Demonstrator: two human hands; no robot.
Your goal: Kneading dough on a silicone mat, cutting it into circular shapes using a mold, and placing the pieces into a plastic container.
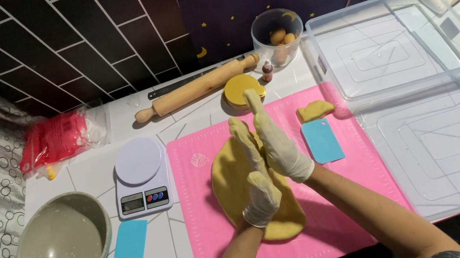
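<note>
A flat sheet of yellow dough (228, 181) is held up on edge above the pink silicone mat (342, 191). My left hand (254, 178), in a thin white glove, presses against the dough's right face with fingers stretched upward. My right hand (274, 139), also gloved, lies flat against the back of my left hand, fingers pointing up. The dough's lower edge (285, 226) hangs close to the mat. A small piece of yellow dough (315, 110) lies on the mat's far edge, beside a light blue scraper (321, 140).
A white kitchen scale (140, 176), a second blue scraper (131, 246) and a floury grey bowl (61, 245) sit to the left. Behind are a wooden rolling pin (197, 88), a yellow round lid (243, 90), a cup of eggs (278, 35) and a red packet (54, 139). Clear plastic trays (429, 113) fill the right.
</note>
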